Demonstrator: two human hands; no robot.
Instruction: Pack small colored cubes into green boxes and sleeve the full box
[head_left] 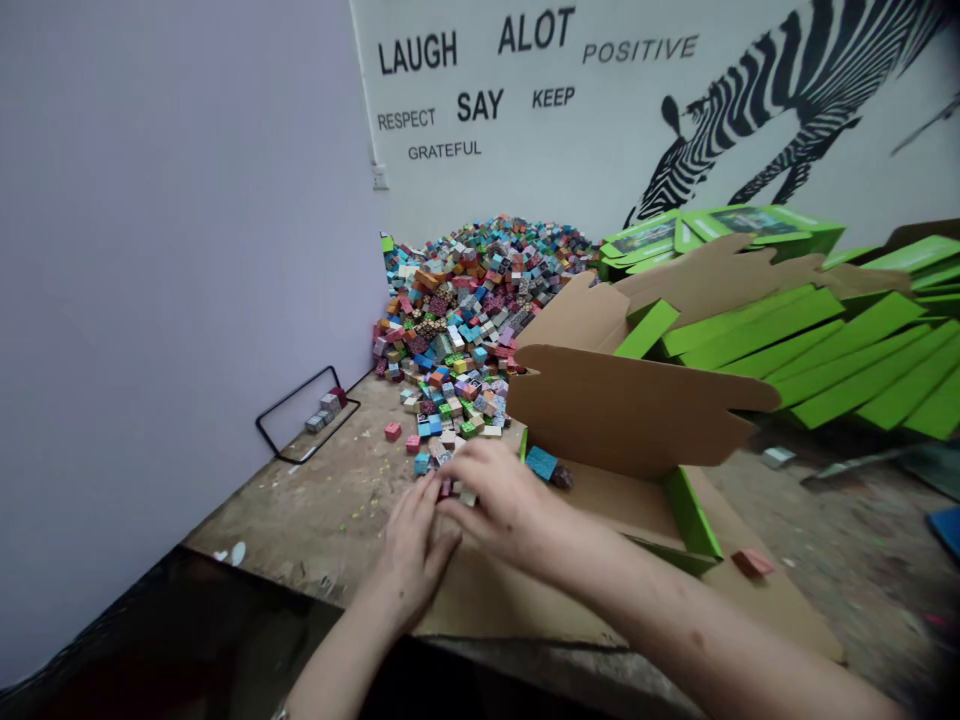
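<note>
At the near end of a heap of small coloured cube blocks (487, 290), my two hands meet. My right hand (502, 495) curves its fingers over a few small blocks (466, 496), partly hidden under the palm. My left hand (412, 545) lies beside them with fingers stretched out and thumb apart, its fingertips close to the right hand's. Just right of my hands stands an open green and brown cardboard box (694, 515). Inside it, at the left end, are a blue block (541, 463) and a dark block (561, 477).
Many green flat boxes (795, 350) lie stacked at the right. A black wire frame (307, 415) leans by the pale partition (187, 250), with several blocks by it. A reddish block (752, 563) sits on cardboard at the right. The table's front edge is close.
</note>
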